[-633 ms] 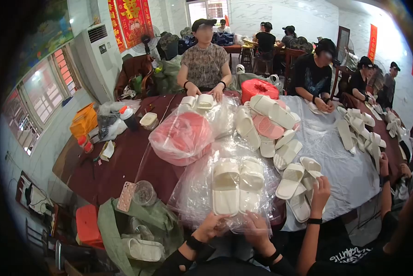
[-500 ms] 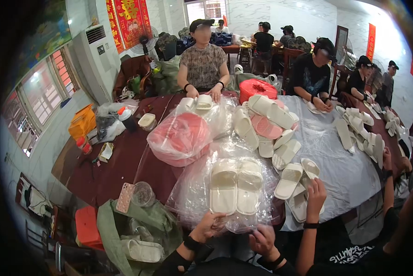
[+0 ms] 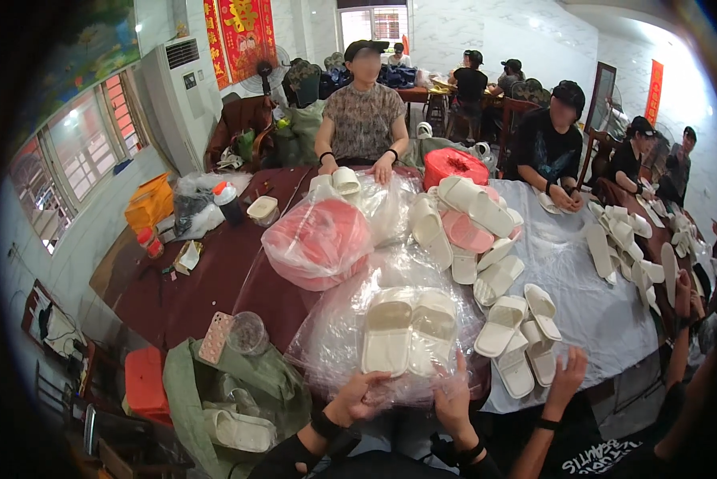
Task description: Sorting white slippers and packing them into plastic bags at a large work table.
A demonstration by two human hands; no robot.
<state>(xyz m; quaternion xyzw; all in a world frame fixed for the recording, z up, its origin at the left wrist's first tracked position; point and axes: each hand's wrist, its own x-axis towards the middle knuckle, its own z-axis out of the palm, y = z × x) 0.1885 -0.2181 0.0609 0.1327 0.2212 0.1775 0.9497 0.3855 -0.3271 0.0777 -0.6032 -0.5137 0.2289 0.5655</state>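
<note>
A pair of white slippers, the left slipper [image 3: 387, 334] and the right slipper [image 3: 433, 329], lies side by side in a clear plastic bag [image 3: 344, 319] at the table's near edge. My left hand [image 3: 361, 394] is closed, thumb and fingers pinching the bag at the left slipper's near end. My right hand [image 3: 454, 403] has its fingers stretched upward beside the right slipper's near end, touching the bag there. Just right of the bag, several loose white slippers [image 3: 515, 371] lie on a pale plastic sheet [image 3: 606, 327].
A co-worker's hand [image 3: 564, 379] hovers beside the loose slippers. A bagged red bundle [image 3: 317, 239] and a slipper heap [image 3: 474, 211] lie farther back. A phone [image 3: 215, 337] and clear tub [image 3: 247, 334] sit by a green sack [image 3: 191, 399]. Two people sit across the table.
My right hand has risen along the right slipper's near end and its fingers have straightened. The co-worker's hand on the right has let go of a slipper and drawn back.
</note>
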